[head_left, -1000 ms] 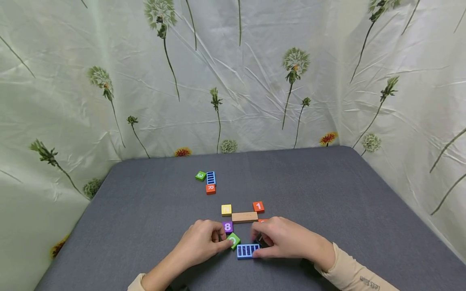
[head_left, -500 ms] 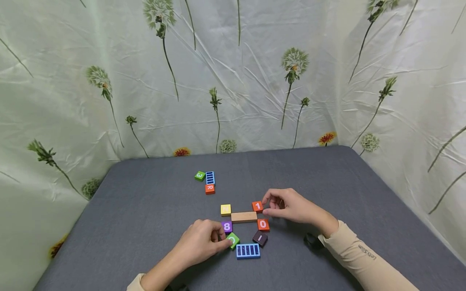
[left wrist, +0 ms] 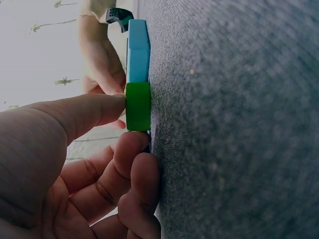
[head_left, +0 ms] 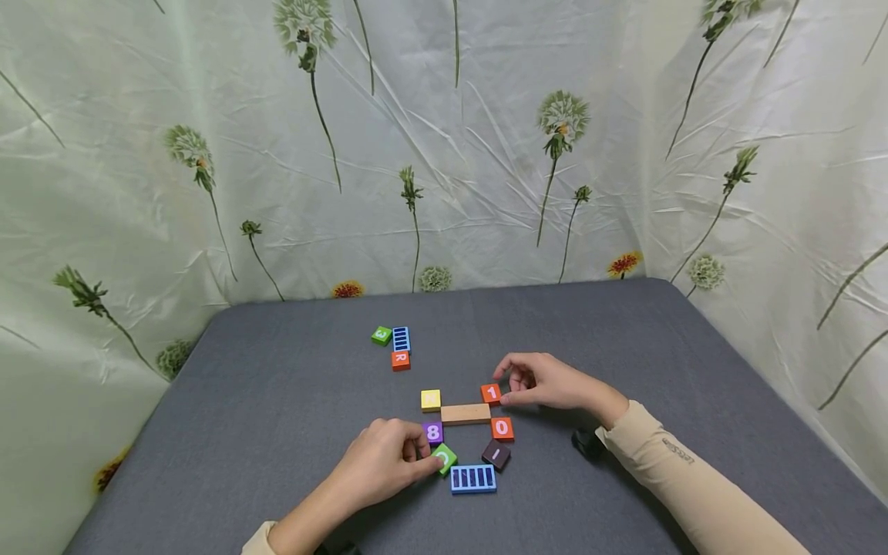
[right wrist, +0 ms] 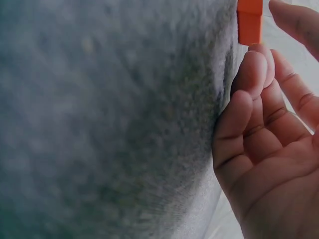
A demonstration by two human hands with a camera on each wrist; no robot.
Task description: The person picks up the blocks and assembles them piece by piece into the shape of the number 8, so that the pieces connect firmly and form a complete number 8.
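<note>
In the head view my left hand (head_left: pixel 386 460) is at a green tile (head_left: pixel 445 459) on the table. Its thumb presses the tile's face and a curled finger meets its side, as the left wrist view shows. My right hand (head_left: pixel 555 381) is at the red "1" tile (head_left: pixel 491 394); in the right wrist view its fingertips are right at the orange-red tile (right wrist: pixel 249 22), with the thumb just apart. A wooden block (head_left: pixel 465 415) lies between a yellow tile (head_left: pixel 430 400) and the "1". Below are a purple "8" tile (head_left: pixel 433 432) and a red "0" tile (head_left: pixel 502 429).
A dark tile (head_left: pixel 496 455) and a blue barred piece (head_left: pixel 473 479) lie nearest me. Farther back sit a green "3" tile (head_left: pixel 381 335), another blue barred piece (head_left: pixel 401 339) and a red "R" tile (head_left: pixel 400 361). Flowered cloth (head_left: pixel 458 154) hangs behind the grey table (head_left: pixel 277 385).
My right hand has left the dark tile beside the near blue piece and moved away from me to the red "1" tile. The left hand has stayed at the green tile.
</note>
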